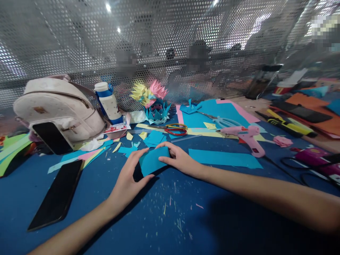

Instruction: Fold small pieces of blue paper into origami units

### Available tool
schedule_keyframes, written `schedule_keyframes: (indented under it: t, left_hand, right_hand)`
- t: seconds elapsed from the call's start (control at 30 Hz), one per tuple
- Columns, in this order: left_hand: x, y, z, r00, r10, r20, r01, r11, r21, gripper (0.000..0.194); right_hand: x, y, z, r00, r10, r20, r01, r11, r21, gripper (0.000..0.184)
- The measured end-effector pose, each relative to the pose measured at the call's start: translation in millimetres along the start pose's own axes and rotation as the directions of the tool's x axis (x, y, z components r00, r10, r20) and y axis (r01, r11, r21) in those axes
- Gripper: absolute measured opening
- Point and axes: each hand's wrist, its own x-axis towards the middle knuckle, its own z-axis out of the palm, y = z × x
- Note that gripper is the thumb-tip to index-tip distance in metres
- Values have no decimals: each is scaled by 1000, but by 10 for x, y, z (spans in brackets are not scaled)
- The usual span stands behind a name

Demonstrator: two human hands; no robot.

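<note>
A small piece of blue paper (152, 162) is held just above the blue table, between my two hands. My left hand (130, 173) curves around its left end, fingertips at the upper edge and thumb at the lower edge. Pinching the right end is my right hand (179, 159), its thumb on the near face and the fingers behind. Right of it lies a long blue paper strip (225, 158). Cut blue paper pieces (155, 138) and yellow scraps (143, 135) are scattered beyond my hands, near red-and-yellow-handled scissors (176, 129).
A pink glue gun (248, 134) lies at right, its cord trailing. Behind are folded-paper flowers (156, 102), a bottle (108, 102), light-blue scissors (225, 121) and blue sheets (231, 111). At left, a phone (57, 194) lies flat and another phone (53, 137) leans on a backpack (61, 102).
</note>
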Motion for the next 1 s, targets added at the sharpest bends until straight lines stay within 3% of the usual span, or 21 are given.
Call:
schedule_keyframes:
  t: [0.13,0.33,0.53,0.73,1.0]
  left_hand:
    - [4,-9,-3,1000,-6,-3,6,1000,3,58]
    - [8,-16,5,999,-48,2,48,999,-12,56]
    - [8,-28,18,983,-183,-29,172,959,-223,68]
    - [75,-31,-27,931,-359,64,358,865,-351,21]
    - [84,-26,-60,930,-365,44,358,874,-329,33]
  right_hand:
    - [-8,-23,-3,1000,1,-4,-1,999,-44,36]
    - [-27,-37,7,998,19,55,-22,998,66,40]
    - [-27,-25,7,999,20,27,-21,998,56,40]
    - [-20,-37,5,999,30,18,-31,999,33,40]
    - [-16,-21,5,999,23,23,-23,999,42,39]
